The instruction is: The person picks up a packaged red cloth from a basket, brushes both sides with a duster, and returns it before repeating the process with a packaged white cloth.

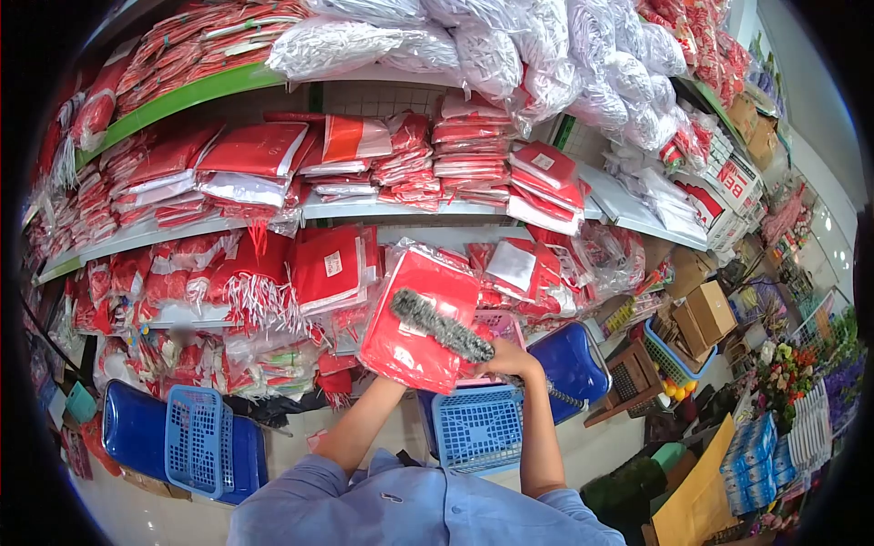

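Left hand hidden behind the pack, grip can't tell; flat red pack in clear plastic (405, 350) up before stocked white shelves (437, 209), best held flat for light strokes, grey fluffy duster (442, 326) across its face, right hand (512, 359) closed round duster, blue padded chair (574, 364) likely cramping its swing, brown wooden seat (637, 378) beyond.

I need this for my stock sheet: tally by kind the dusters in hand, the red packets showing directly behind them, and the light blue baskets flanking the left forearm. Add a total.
Gray duster, in the right hand: 1
Red packet: 1 showing; any underneath are hidden
Light blue baskets: 2
Total: 4
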Available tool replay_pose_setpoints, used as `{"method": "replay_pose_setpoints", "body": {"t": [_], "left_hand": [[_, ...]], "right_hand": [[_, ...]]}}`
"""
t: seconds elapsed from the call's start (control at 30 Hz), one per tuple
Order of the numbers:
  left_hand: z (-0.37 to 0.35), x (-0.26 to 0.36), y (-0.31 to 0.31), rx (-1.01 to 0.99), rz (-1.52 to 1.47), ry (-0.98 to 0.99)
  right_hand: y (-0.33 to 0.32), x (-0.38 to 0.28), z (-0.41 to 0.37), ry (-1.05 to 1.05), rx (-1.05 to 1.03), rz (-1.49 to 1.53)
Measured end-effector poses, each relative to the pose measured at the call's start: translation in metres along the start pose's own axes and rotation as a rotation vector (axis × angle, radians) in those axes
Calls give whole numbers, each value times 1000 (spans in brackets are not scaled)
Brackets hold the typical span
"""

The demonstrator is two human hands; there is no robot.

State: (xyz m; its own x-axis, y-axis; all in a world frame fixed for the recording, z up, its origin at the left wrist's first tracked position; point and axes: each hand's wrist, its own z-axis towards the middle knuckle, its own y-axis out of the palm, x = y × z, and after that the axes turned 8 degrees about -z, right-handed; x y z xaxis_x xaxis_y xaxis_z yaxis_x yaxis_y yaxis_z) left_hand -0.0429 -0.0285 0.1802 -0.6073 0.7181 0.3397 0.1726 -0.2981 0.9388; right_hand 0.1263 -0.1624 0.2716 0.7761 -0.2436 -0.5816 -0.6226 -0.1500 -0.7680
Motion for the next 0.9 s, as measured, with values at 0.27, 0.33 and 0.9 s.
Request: {"method": "replay_pose_setpoints", "body": {"t": [0.27,0.33,0.9], "left_hand": [[-6,8,-4,-5,33,12],[-8,11,-6,-4,41,14],[-3,22,2,-16,1029,390]], "right_hand": [[16,2,13,132,326,-179],[15,-6,13,67,19,-55],[12,-55,31,113,324,1133]]}}
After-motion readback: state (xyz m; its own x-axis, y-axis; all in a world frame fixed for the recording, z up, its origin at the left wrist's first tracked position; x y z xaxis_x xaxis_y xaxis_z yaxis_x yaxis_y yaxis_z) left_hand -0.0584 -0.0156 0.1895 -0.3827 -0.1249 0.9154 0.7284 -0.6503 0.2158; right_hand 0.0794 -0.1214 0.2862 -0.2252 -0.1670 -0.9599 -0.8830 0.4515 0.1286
